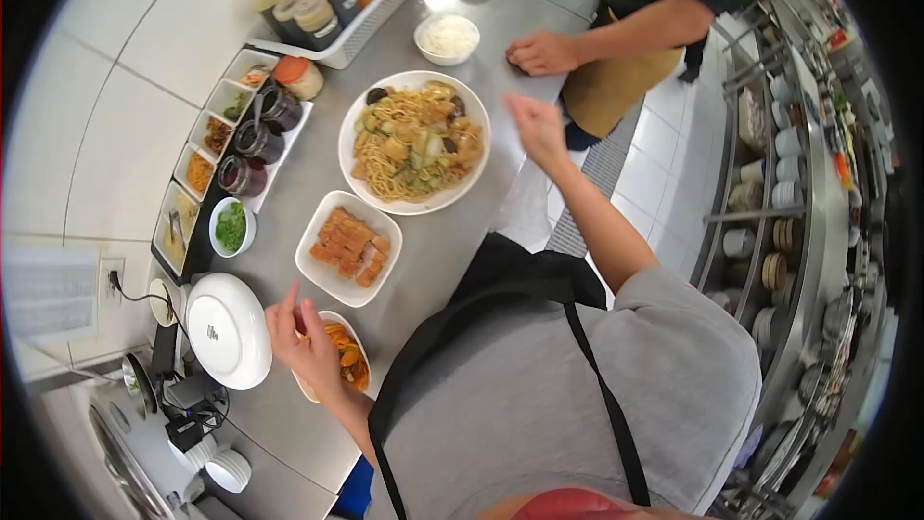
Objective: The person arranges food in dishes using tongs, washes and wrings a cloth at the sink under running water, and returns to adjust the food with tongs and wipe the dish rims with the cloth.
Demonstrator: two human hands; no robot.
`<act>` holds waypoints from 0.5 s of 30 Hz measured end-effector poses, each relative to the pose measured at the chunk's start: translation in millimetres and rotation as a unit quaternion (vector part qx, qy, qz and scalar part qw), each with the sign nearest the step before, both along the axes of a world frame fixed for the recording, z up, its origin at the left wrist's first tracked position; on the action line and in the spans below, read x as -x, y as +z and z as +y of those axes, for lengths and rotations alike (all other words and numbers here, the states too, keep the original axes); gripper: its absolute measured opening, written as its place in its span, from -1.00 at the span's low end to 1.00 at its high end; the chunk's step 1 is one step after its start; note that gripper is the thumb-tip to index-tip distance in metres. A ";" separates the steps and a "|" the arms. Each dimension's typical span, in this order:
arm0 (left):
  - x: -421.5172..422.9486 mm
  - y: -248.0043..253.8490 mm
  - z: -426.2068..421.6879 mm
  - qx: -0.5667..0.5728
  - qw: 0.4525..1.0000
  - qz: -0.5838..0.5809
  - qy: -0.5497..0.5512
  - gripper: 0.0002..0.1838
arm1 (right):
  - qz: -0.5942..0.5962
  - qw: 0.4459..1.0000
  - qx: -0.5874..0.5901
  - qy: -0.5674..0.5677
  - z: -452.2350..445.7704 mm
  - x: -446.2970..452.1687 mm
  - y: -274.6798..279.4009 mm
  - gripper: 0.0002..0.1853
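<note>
My left hand (pixel 306 342) is held over the edge of a white bowl of orange-coloured food (pixel 348 354), fingers apart and nothing in them. Just beyond it, a square white bowl (pixel 309 270) holds sliced crispy fried meat (pixel 348 248). My right hand (pixel 539 133) hovers near the counter's edge, fingers loosely extended and slightly blurred, with nothing visible in it. To its left stands a big white plate (pixel 346 149) of noodles with vegetables and mushrooms (pixel 414 144). A small bowl of white rice (pixel 449 37) sits past the plate.
Another person's hand (pixel 544 53) rests on the counter's far edge. Along the wall are a condiment tray (pixel 197 169), dark sauce jars (pixel 258 142), a bowl of chopped greens (pixel 231 227), an upturned white plate (pixel 229 329) and a basket of squeeze bottles (pixel 371 31). Shelves (pixel 770 221) stand right.
</note>
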State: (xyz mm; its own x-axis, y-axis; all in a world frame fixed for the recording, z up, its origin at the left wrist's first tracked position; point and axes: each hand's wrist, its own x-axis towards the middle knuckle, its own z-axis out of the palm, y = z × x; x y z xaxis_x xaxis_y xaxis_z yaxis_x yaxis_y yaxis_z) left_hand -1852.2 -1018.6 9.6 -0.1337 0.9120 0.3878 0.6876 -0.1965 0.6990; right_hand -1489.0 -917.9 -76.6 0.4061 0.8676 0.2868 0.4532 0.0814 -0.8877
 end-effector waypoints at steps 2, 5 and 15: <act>-19.9 1.9 7.5 -0.005 0.999 0.006 -0.041 -0.77 | 0.052 0.989 -0.093 -0.105 -22.6 -43.3 -41.0 -0.67; -43.5 0.8 15.0 -0.010 0.995 0.028 -0.100 -0.78 | 0.048 0.963 -0.039 -0.262 -29.5 -111.3 -114.9 -0.88; -103.4 6.9 -4.6 0.074 0.973 0.151 -0.156 -0.72 | 0.427 0.854 0.056 -0.293 107.6 -134.1 -293.5 -0.26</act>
